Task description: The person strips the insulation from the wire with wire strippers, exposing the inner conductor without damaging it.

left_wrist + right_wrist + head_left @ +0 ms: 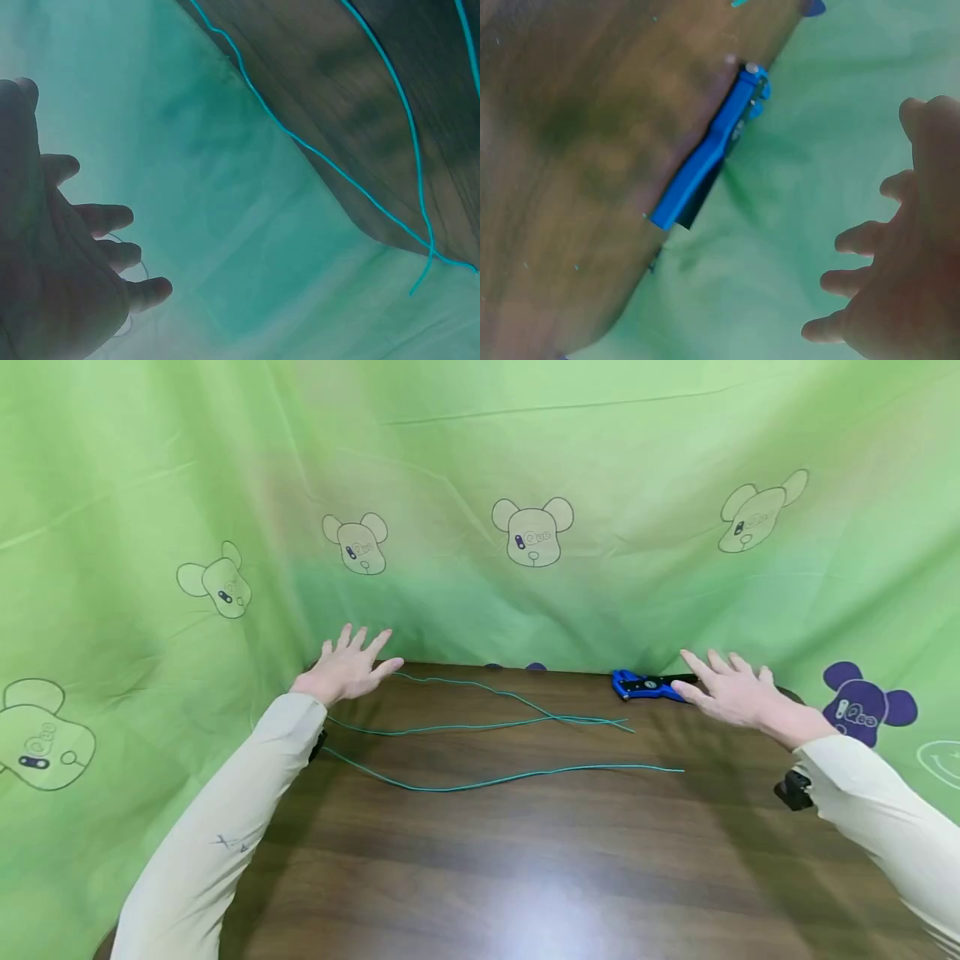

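The left hand [343, 672], fingers spread wide, is held out near three teal wires [442, 790] on the table [450, 877]; the right hand [735, 695], equally splayed, is near blue-and-black pliers [637, 686] (lying by the far edge).

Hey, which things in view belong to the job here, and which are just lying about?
Probably for the job, going by what the hands are nearest:
three teal wires, near the left hand
blue-and-black wire stripper, near the right hand

Probably just surroundings:
wood-grain table
green cloth printed with cartoon animal heads
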The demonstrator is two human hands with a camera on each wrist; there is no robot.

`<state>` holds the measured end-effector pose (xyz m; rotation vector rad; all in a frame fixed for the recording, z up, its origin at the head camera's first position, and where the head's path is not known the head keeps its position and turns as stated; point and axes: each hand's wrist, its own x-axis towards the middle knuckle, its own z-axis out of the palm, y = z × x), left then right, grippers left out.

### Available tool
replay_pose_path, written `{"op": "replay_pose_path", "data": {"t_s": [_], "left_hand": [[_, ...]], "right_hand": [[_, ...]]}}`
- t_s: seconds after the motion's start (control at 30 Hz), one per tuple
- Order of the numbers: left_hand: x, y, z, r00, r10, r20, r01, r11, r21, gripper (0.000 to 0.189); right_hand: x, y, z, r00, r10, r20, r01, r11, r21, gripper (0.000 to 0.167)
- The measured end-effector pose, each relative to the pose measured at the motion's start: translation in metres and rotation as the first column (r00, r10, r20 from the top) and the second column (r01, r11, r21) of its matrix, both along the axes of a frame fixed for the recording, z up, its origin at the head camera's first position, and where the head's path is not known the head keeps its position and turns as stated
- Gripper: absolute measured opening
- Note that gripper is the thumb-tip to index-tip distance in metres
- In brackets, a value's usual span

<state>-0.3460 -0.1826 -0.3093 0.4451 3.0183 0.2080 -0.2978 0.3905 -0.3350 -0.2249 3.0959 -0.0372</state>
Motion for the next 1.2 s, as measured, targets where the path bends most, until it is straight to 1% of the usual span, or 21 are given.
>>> {"op": "replay_pose_path", "data": {"t_s": [0.13,0.33,0.47,0.57,0.63,0.7,0.77,0.83,0.97,1.1,1.2], "left_hand": [[0.003,0.006,-0.001,1.0,-0.013,-0.012,0.013,1.0,0.009,0.076],[0.008,0.017,-0.007,0.999,-0.039,-0.035,0.039,0.999,0.019,0.076],[0.011,0.029,-0.01,0.997,-0.062,-0.044,0.064,0.997,0.049,0.075],[0.011,0.038,-0.014,0.993,-0.088,-0.073,0.094,0.993,0.073,0.074],[0.011,0.043,-0.017,0.989,-0.107,-0.103,0.117,0.989,0.092,0.072],[0.01,0.048,-0.019,0.983,-0.131,-0.131,0.146,0.983,0.113,0.071],[0.01,0.053,-0.022,0.979,-0.147,-0.144,0.166,0.978,0.125,0.071],[0.011,0.056,-0.026,0.976,-0.161,-0.143,0.181,0.974,0.135,0.071],[0.014,0.065,-0.033,0.977,-0.171,-0.127,0.189,0.971,0.147,0.071],[0.017,0.076,-0.04,0.974,-0.188,-0.122,0.207,0.963,0.17,0.071],[0.019,0.086,-0.045,0.971,-0.206,-0.125,0.227,0.957,0.183,0.07]], "right_hand": [[-0.003,-0.004,-0.009,1.0,0.003,0.009,-0.003,0.999,-0.04,0.08],[-0.009,-0.002,-0.022,1.0,0.015,0.023,-0.013,0.999,-0.05,0.078],[-0.01,0.002,-0.03,0.999,0.018,0.033,-0.016,0.998,-0.055,0.077],[-0.01,0.006,-0.035,0.999,0.016,0.034,-0.014,0.999,-0.05,0.077],[-0.012,0.008,-0.037,0.999,0.014,0.036,-0.013,0.999,-0.047,0.078],[-0.014,0.01,-0.038,0.999,0.016,0.038,-0.014,0.999,-0.039,0.079],[-0.016,0.011,-0.037,0.999,0.021,0.037,-0.02,0.999,-0.032,0.078],[-0.019,0.012,-0.037,0.999,0.027,0.035,-0.026,0.999,-0.029,0.078],[-0.026,0.014,-0.04,0.998,0.051,0.021,-0.05,0.998,-0.042,0.074],[-0.033,0.016,-0.048,0.997,0.071,0.013,-0.07,0.997,-0.042,0.068],[-0.037,0.018,-0.055,0.998,0.067,0.02,-0.067,0.997,-0.032,0.067]]}}
